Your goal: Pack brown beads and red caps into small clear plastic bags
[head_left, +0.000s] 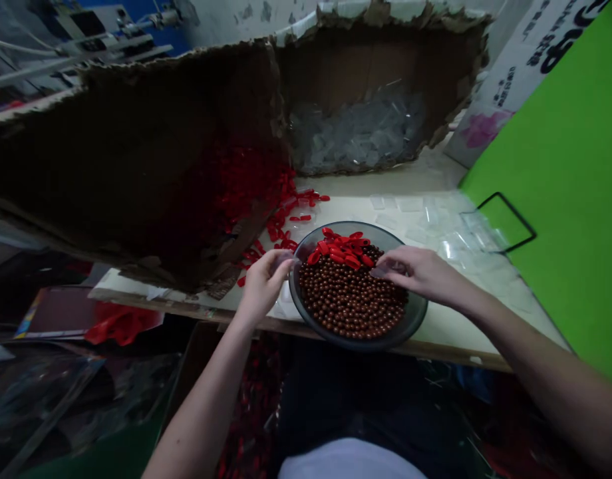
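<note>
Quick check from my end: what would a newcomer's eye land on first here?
Probably the bright green panel filling the right side. Next, the round bowl at the table's front edge, with glossy brown beads under a heap of red pieces, between the left hand and right hand.

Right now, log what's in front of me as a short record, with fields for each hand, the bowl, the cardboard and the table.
Left hand: by bowl's left rim, apparently pinching a clear piece
Right hand: over bowl, pinching a clear piece
Bowl: brown beads, red pieces on top
Cardboard: red pieces left, clear ones right
Table: scattered red and clear pieces
</note>
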`<act>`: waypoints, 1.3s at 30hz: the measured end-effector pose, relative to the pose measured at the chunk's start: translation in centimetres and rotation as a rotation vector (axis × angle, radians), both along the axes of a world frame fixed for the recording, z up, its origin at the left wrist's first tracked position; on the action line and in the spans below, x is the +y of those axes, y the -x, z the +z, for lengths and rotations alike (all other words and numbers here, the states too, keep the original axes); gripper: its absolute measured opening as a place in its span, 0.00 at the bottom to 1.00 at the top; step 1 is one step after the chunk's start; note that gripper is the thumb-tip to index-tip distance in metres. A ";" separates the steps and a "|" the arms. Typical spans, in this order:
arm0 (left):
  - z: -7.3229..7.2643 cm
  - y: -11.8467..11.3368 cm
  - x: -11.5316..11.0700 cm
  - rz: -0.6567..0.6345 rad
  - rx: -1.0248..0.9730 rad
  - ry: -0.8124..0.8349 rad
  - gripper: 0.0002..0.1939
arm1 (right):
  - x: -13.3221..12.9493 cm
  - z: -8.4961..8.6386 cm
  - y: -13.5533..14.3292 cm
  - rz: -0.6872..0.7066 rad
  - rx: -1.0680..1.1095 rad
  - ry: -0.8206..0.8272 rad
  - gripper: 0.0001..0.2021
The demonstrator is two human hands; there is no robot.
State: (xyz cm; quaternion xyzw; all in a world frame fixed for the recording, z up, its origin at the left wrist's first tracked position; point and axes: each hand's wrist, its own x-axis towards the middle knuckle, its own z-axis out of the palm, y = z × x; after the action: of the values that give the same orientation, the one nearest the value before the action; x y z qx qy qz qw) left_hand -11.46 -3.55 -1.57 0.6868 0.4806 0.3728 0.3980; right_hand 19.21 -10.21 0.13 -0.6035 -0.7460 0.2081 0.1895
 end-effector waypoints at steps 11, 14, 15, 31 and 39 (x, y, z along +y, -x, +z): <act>-9.5 6.8 -0.6 0.411 0.284 -0.119 0.17 | 2.3 -3.7 1.2 0.123 -0.568 -0.027 0.09; -9.6 6.1 -0.4 0.401 0.275 -0.109 0.18 | 2.1 -3.9 2.8 0.168 -0.751 -0.065 0.13; -9.6 5.8 -0.4 0.396 0.265 -0.108 0.18 | 1.9 -3.9 3.5 0.181 -0.799 -0.071 0.14; -10.0 2.3 0.6 0.389 0.244 -0.124 0.20 | 2.5 -4.1 6.7 0.125 0.243 0.215 0.11; -10.0 1.9 0.6 0.394 0.280 -0.155 0.21 | 0.7 -2.6 5.8 -0.054 0.790 0.396 0.18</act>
State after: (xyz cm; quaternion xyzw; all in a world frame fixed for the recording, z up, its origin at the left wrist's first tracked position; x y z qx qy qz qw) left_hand -13.34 -2.93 -11.58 0.6534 0.6255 0.3801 0.1934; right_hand 13.39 -9.47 -2.43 -0.5216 -0.5458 0.5569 0.3462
